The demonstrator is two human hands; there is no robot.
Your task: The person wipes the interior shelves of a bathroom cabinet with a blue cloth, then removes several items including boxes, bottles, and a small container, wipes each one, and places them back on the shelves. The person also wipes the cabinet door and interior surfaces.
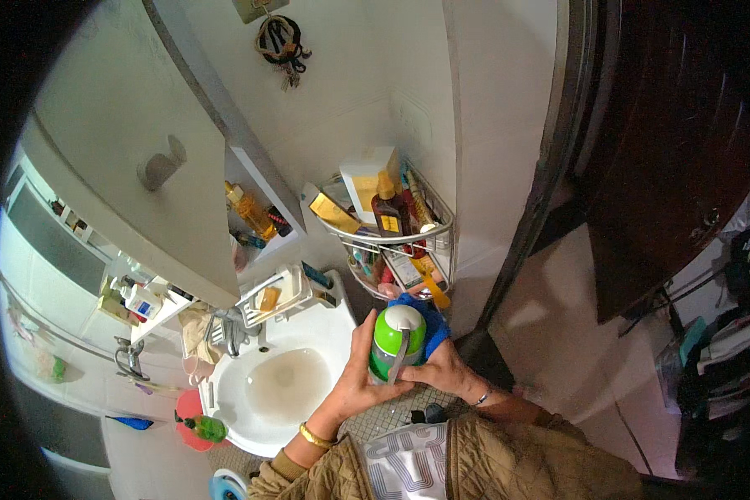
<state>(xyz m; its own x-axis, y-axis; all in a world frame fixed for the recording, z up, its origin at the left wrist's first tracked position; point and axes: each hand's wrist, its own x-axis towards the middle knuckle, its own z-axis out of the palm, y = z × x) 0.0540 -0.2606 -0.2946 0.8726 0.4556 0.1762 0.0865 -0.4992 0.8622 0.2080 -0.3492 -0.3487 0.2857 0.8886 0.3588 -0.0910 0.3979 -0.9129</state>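
Note:
A bottle [384, 329] with a bright green lid, a pale top cap and a grey strap is held upright before my chest, to the right of the washbasin. My left hand [357, 378] wraps its left side, fingers along the body and thumb across the front. On the other side, my right hand [442, 373] presses a bunched blue cloth [436, 322] against the bottle, with the thumb touching the bottle near the strap. The bottle's lower part and most of the right fingers are hidden.
The white washbasin [225, 400] holds cloudy water below a metal tap [230, 334]. A wire corner rack [390, 239] full of toiletries stands just beyond my hands. The mirror cabinet door [162, 125] hangs open at left. A dark door [656, 169] stands at right.

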